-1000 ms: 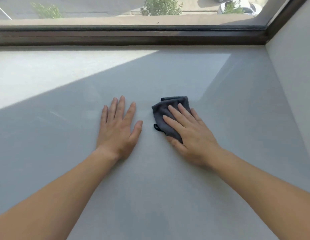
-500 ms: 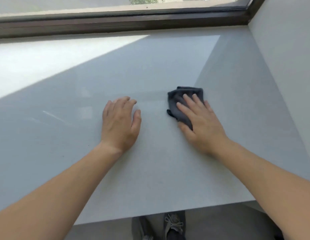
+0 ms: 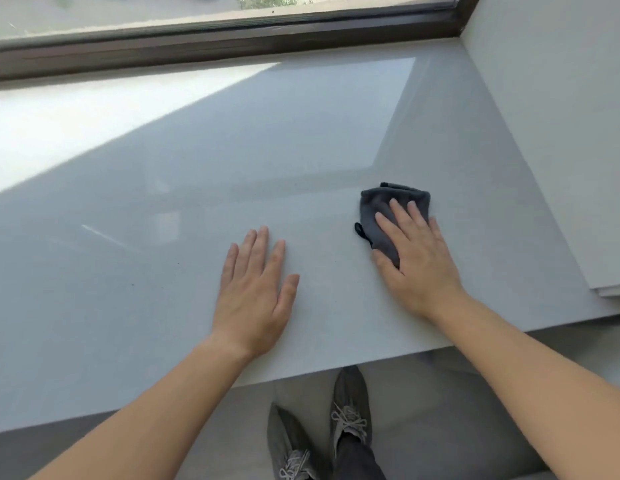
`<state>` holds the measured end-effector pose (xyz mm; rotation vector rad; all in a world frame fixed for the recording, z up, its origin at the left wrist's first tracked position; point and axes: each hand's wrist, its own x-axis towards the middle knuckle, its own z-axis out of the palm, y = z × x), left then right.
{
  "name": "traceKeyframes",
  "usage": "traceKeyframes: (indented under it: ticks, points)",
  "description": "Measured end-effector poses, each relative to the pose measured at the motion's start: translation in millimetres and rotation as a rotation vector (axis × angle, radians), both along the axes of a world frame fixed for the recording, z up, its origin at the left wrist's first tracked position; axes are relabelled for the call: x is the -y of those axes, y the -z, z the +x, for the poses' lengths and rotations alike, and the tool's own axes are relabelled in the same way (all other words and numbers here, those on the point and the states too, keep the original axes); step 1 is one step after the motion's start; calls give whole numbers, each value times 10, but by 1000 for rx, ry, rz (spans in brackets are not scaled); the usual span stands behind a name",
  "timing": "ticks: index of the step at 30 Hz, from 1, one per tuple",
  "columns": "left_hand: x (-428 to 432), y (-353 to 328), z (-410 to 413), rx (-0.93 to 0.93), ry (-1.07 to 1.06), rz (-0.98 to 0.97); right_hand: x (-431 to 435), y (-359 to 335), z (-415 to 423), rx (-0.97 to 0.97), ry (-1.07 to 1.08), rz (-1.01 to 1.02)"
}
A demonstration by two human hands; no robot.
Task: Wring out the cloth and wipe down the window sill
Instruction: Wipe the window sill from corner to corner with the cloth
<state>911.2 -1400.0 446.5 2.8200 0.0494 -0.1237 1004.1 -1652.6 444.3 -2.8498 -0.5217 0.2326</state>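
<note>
Head cam: wringing looks done, wiping's underway. Right hand [image 3: 417,258] presses flat, fingers spread, on the folded grey cloth [image 3: 383,213] on the window sill [image 3: 163,306]; left hand [image 3: 254,292] rests open beside it. Plenty of sill left, I'd guess.

Right hand [image 3: 415,258] lies flat on the cloth [image 3: 381,209], pressing it to the sill [image 3: 163,202]; left hand [image 3: 254,289] rests flat beside it.

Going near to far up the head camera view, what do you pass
shoes → window sill's near edge → left hand → cloth → sunlit patch → window frame
</note>
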Motion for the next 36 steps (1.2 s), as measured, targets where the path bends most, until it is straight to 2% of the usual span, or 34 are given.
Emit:
traceKeyframes:
  ticks: [2, 6, 9, 10, 14, 15, 17, 20, 22, 26, 27, 29, 33, 35, 36]
  points:
    - [18, 8, 2, -19, -3, 26, -121, -9, -193, 23, 67, 17]
    - [26, -15, -9, -36, -10, 18, -236, -2, -1010, 67, -314, 34]
    - [19, -48, -13, -39, -16, -5, 43, 13, -1035, 60, -414, 46]
    - [18, -54, -15, -40, -16, -7, 166, 29, -968, 57, -381, 48]
    - [56, -49, 1, -65, -41, 1, 547, 24, -756, 47, 18, 52]
    - [89, -51, 6, -66, -51, 2, 540, 25, -787, 49, 55, 46]
    - [187, -74, 18, -45, -48, 2, 508, 31, -915, 57, -26, 51]
    - [401, -114, 71, -9, 20, -9, 754, 23, -930, 55, -276, 61]
    - [538, -132, 153, 2, 49, -23, 1025, 41, -749, 61, -281, 47]
    - [767, -133, 468, -15, 62, -32, 1274, 37, -234, 35, 198, -5]
    - [806, -130, 558, -28, 61, -32, 1194, 38, -177, 42, 250, -23]
    - [851, -108, 751, -51, 39, -27, 970, 33, -186, 55, 179, -15]
    - [790, -87, 1051, -49, 20, 25, 854, 38, -265, 32, -216, 20]
    - [742, -81, 1253, -41, 14, 38, 957, 45, 83, 36, -206, 29]
    - [720, -78, 1370, -36, 4, 41, 988, 49, 311, 46, -127, 28]
